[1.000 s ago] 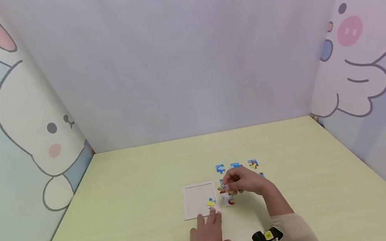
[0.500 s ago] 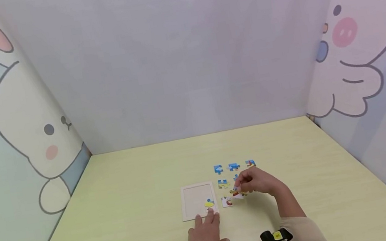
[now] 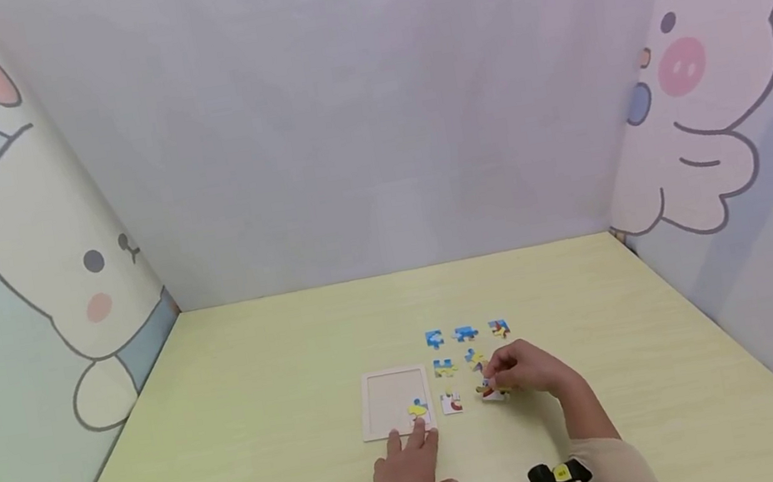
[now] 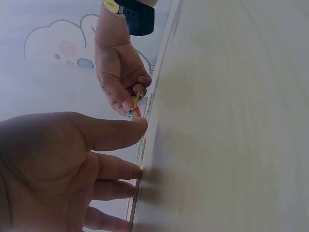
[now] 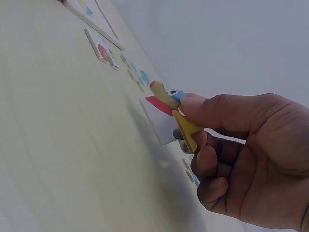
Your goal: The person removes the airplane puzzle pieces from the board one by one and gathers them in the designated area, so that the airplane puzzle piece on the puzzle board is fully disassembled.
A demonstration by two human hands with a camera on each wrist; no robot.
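My right hand (image 3: 528,370) pinches a jigsaw piece (image 5: 166,96) between thumb and fingers, right of the frame. An eye, a tan knob with a red tip and a yellow edge show on it. Close behind it is a white-and-red jigsaw piece (image 5: 157,121); whether the two touch I cannot tell. My left hand (image 3: 407,480) lies with fingers stretched out, fingertips at the near edge of a pale puzzle frame (image 3: 364,409). Inside the frame's lower right corner sits a yellow-and-blue piece (image 3: 417,409), which the left fingertips reach.
Several loose jigsaw pieces lie in rows right of the frame, among them a blue one (image 3: 435,339), a blue-and-yellow one (image 3: 444,367) and a white-and-red one (image 3: 451,403). The table (image 3: 264,378) meets a pale wall (image 3: 366,109) at the back.
Pinching the piece, my right hand has moved right, away from the frame, and down towards the white-and-red piece. My left hand has stayed at the frame. The head view has shifted slightly.
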